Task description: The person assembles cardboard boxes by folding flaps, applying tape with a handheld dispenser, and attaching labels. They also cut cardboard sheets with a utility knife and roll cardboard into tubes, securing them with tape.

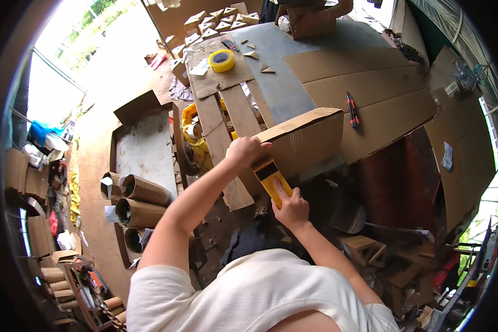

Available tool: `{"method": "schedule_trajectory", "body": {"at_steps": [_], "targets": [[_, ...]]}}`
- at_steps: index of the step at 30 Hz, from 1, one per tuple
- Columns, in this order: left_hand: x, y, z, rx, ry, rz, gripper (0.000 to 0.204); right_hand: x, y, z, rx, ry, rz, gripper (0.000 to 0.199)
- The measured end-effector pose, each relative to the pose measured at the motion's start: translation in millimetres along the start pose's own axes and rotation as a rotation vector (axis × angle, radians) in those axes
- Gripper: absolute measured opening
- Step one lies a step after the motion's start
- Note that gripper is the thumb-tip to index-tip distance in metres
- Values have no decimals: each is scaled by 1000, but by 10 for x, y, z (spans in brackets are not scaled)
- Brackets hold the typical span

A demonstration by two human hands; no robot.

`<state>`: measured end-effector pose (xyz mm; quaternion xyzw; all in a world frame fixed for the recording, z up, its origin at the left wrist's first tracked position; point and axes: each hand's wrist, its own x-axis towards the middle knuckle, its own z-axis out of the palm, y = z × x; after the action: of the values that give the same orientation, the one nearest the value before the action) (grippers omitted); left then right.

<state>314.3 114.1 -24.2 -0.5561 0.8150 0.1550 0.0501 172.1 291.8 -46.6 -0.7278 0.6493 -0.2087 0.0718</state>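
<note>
A long cardboard box (310, 139) stands tilted on the near side of the workbench, its narrow top facing up. My left hand (244, 152) is closed round the box's upper left corner; some of its fingers are hidden behind the edge. My right hand (292, 209) grips a yellow hand tool with a dark, blocky end (273, 182). That end is close against the box's lower left end, just below my left hand; I cannot tell if it touches. A red and black utility knife (352, 109) lies on flat cardboard (382, 83) right of the box.
A yellow tape roll (221, 61) and cardboard scraps (267, 69) lie on the bench. Across it, another person's arm (337, 8) is at a carton (312, 22). Rolled cardboard tubes (146, 189) rest left, beside a shallow tray (144, 144). A dark red panel (390, 177) stands right.
</note>
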Motion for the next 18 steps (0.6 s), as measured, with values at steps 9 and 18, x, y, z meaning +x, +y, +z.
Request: {"method": "schedule_trajectory", "body": {"at_steps": [9,18], "targets": [[-156,-49,171,123,356,46,58,-394,209,208,-25,-131,58,66],[-186,33,294,215,412,3,56,126,-109,189,-139,-582,243,45]]}}
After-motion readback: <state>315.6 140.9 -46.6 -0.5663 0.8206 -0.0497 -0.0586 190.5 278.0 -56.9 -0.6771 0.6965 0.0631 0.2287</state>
